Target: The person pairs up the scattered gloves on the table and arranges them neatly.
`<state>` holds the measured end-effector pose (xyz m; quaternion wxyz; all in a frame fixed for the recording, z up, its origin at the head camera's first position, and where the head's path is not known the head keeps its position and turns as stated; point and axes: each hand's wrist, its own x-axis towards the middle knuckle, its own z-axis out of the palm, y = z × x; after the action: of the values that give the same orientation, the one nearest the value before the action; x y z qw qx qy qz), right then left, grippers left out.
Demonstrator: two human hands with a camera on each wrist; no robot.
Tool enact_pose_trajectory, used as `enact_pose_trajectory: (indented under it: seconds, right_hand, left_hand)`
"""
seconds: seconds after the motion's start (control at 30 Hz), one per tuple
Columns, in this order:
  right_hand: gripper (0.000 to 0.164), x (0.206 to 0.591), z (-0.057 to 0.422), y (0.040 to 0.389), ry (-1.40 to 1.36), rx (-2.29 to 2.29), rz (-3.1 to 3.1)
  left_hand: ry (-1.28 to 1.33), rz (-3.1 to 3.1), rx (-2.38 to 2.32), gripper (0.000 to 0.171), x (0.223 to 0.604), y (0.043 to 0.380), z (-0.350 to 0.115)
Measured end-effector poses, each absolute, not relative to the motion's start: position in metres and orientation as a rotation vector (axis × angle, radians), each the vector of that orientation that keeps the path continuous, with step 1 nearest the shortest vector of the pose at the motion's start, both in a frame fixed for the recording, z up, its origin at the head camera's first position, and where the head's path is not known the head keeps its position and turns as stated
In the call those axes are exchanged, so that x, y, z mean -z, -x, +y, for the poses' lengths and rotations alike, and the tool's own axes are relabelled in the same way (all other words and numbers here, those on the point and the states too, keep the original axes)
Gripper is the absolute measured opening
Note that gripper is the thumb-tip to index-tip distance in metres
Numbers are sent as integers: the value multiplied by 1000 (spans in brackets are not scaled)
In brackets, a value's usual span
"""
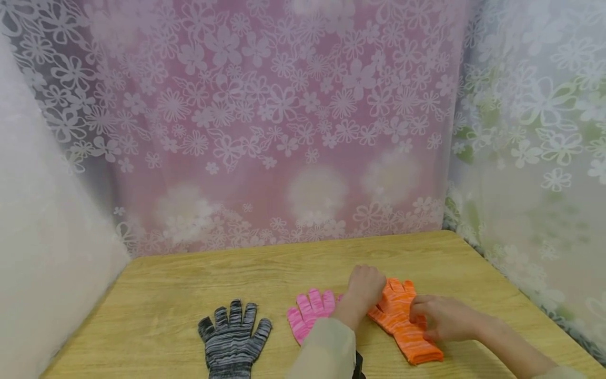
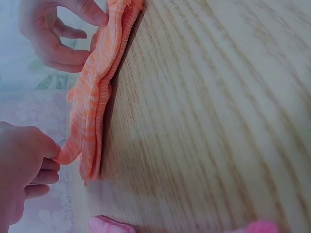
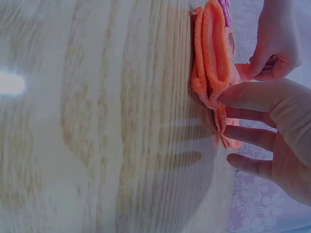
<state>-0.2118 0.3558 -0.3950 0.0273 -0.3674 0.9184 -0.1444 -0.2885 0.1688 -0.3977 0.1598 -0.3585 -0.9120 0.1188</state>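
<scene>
An orange knitted glove [image 1: 400, 310] lies on the table, its cuff toward the near edge. My left hand [image 1: 364, 289] is at its finger end; in the left wrist view, the left thumb and forefinger pinch one orange fingertip [image 2: 68, 154] and lift it a little. On the other side, my right hand [image 1: 445, 318] touches the glove's edge near the cuff with spread, fairly straight fingers. From the right wrist view, the orange cuff [image 3: 214, 48] shows stacked knit layers, with the right thumb against it. A pink glove [image 1: 310, 313] lies left, partly behind my left sleeve.
A black-and-grey striped glove [image 1: 234, 337] lies palm-down flat farther left on the wooden table [image 1: 156, 300]. Flower-patterned curtains [image 1: 284, 131] hang behind the table and along both sides.
</scene>
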Motion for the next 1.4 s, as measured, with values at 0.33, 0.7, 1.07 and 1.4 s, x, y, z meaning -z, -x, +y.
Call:
enact_pose_trajectory:
  seconds: [0.33, 0.7, 1.07, 1.4]
  right_hand:
    - [24, 392, 355, 211, 1084, 435, 2821]
    - [25, 391, 353, 210, 1114, 437, 2820]
    - [24, 392, 354, 208, 1075, 460, 2812]
    - [23, 390, 353, 207, 1059, 452, 2817]
  left_hand:
    - [996, -2666, -299, 10, 399, 293, 163]
    - [977, -2753, -376, 13, 405, 293, 162]
    - [1095, -2606, -373, 13, 407, 294, 158]
    - [1113, -2660, -447, 16, 399, 289, 158]
